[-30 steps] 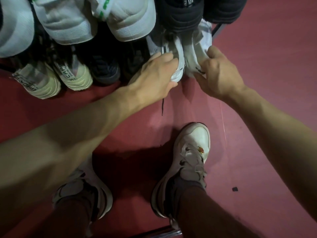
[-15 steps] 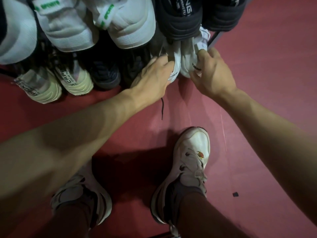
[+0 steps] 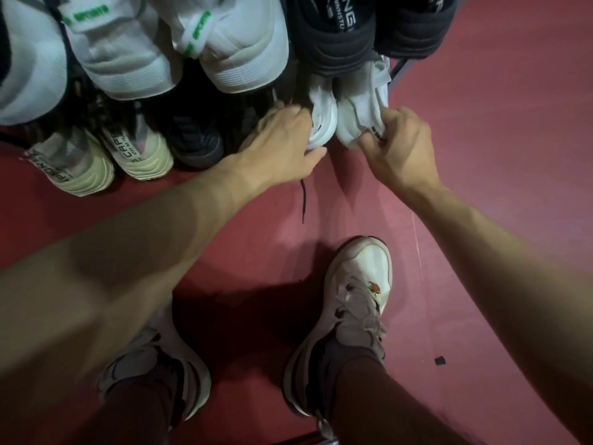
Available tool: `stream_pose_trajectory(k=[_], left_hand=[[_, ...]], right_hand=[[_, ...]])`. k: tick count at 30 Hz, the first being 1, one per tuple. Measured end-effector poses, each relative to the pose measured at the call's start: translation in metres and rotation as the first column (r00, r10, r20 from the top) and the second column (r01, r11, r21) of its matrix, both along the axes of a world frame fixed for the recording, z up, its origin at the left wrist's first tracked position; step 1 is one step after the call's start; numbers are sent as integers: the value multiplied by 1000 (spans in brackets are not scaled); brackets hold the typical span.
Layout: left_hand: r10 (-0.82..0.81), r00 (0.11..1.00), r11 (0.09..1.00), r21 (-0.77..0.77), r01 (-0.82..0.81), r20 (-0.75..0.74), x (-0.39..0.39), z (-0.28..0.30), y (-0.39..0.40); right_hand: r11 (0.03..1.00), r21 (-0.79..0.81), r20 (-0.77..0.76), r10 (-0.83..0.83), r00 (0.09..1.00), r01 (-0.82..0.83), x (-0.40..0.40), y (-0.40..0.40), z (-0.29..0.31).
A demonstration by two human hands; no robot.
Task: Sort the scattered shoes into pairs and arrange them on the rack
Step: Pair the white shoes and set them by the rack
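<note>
The left hand (image 3: pixel 282 142) lies over the heel of a white shoe (image 3: pixel 322 118), fingers curled round its left side and thumb under its back edge, gripping it. The right hand (image 3: pixel 398 146) pinches the heel tab of a second white shoe (image 3: pixel 359 117) between thumb and fingers. The two white shoes sit side by side, touching, heels toward the person, on the lowest level at the right end of the rack, whose dark metal bar (image 3: pixel 396 70) shows just beside the right shoe. A black lace (image 3: pixel 303 200) trails from under the left hand onto the red floor (image 3: pixel 497 155).

Directly above the white pair, a pair of black shoes (image 3: pixel 369 27) with white lettering overhangs them from the upper level. To the left on that level sit two white shoes with green lettering (image 3: pixel 179 46), and a further white shoe (image 3: pixel 29 59) at the picture's left edge. Below these, on the lower level, a dark navy shoe (image 3: pixel 195 139) stands near the left hand, and beyond it a pair of pale cream shoes (image 3: pixel 109 159) with grey printed text, heels out.

Both forearms reach in from the bottom corners. The person's own feet, in off-white sneakers (image 3: pixel 359 293), stand on the floor well back from the rack; the right one carries a small red mark. A tiny dark speck (image 3: pixel 439 360) lies on the floor at the right.
</note>
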State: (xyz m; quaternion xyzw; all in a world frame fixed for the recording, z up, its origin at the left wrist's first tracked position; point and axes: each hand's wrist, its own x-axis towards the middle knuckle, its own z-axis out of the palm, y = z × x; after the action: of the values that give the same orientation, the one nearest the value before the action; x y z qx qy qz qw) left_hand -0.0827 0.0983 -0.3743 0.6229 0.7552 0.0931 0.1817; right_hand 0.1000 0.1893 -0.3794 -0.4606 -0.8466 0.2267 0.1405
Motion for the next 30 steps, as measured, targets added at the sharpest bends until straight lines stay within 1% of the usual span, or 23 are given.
stream_pose_trajectory(k=[2, 5, 7, 9, 11, 15, 17, 19, 22, 24, 27, 30], left_hand=[[1, 1000, 1000, -18, -1, 0, -2, 1, 1], [77, 997, 996, -50, -75, 31, -1, 6, 10], [134, 986, 991, -26, -132, 96, -2, 11, 13], [177, 965, 984, -2, -180, 193, -8, 13, 9], [166, 958, 986, -7, -169, 233, -13, 12, 4], [37, 991, 999, 3, -37, 125, -11, 8, 6], [-13, 991, 1000, 30, 9, 130, -9, 8, 9], [-30, 993, 999, 24, 27, 114, -9, 4, 10], [-84, 996, 994, -71, 85, 24, -3, -9, 12], [-86, 996, 993, -83, 86, -1, -1, -15, 10], [-69, 997, 997, 23, 68, 29, 3, -15, 1], [-55, 998, 997, 45, 55, 1, 3, -20, -4]], right_hand=[[1000, -11, -27, -20, 999, 20, 1, -3, 4], [993, -51, -62, -111, 992, 107, 1, -5, 3], [985, -61, -97, -166, 981, 160, 1, -5, 1], [982, -67, -138, -182, 974, 174, -1, -4, 1], [985, -72, -151, -165, 975, 156, -3, -4, 3], [990, -26, -151, -138, 979, 136, -1, -5, 8], [991, -7, -154, -132, 979, 133, 0, -5, 10], [995, 19, -117, -91, 989, 93, 0, -6, 8], [998, 56, -1, 30, 1000, -30, -7, -9, -3], [995, 74, 49, 69, 996, -72, -13, -10, -9], [994, 55, 67, 87, 994, -91, -19, -11, -14], [995, 52, 121, 79, 989, -86, -18, -9, -19]])
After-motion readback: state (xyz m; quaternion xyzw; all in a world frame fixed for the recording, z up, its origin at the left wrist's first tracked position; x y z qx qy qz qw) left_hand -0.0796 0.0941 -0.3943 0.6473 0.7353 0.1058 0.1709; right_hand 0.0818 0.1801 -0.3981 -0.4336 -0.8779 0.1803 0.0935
